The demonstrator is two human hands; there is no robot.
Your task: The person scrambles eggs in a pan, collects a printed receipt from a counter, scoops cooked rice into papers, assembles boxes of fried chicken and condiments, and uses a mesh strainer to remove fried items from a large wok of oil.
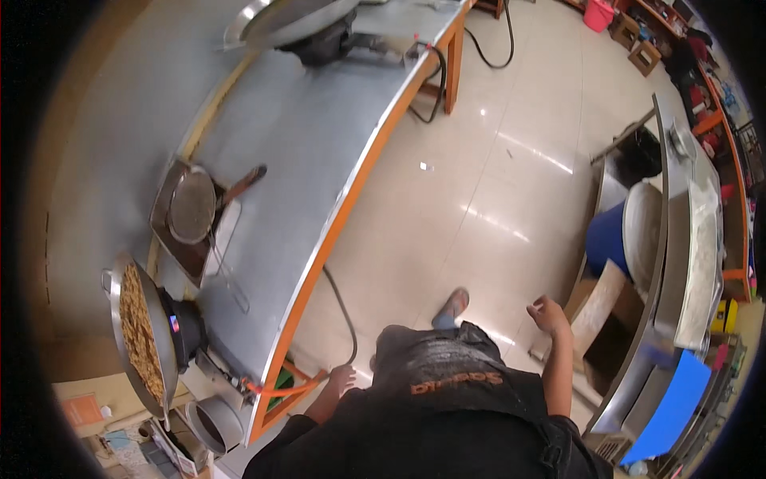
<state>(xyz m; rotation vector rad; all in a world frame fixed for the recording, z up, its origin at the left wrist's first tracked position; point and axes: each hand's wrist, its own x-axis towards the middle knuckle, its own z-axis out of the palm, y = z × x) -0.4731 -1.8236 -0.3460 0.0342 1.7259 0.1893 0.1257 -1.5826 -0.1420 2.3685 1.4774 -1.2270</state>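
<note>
My left hand (342, 378) hangs beside the metal-topped counter (299, 149), near its orange edge and a dark gas hose (344, 317). Nothing shows in its blurred fingers. On my other side, my right hand (549, 314) is raised over the floor with its fingers loosely bent, holding nothing. It is nearest to a cardboard box (619, 335) under the metal worktable (622, 359). I wear a black apron (443, 383) with white smears and printed letters. One foot in a shoe (456, 302) is forward on the tiled floor (419, 239).
A large wok (158, 311) of brown crumbly food sits on a burner at left. Nearby, a rectangular metal tray (167, 239) holds a round strainer (192, 206). Another wok (287, 27) is at the far end. A blue tub (607, 239) lies under the right worktable.
</note>
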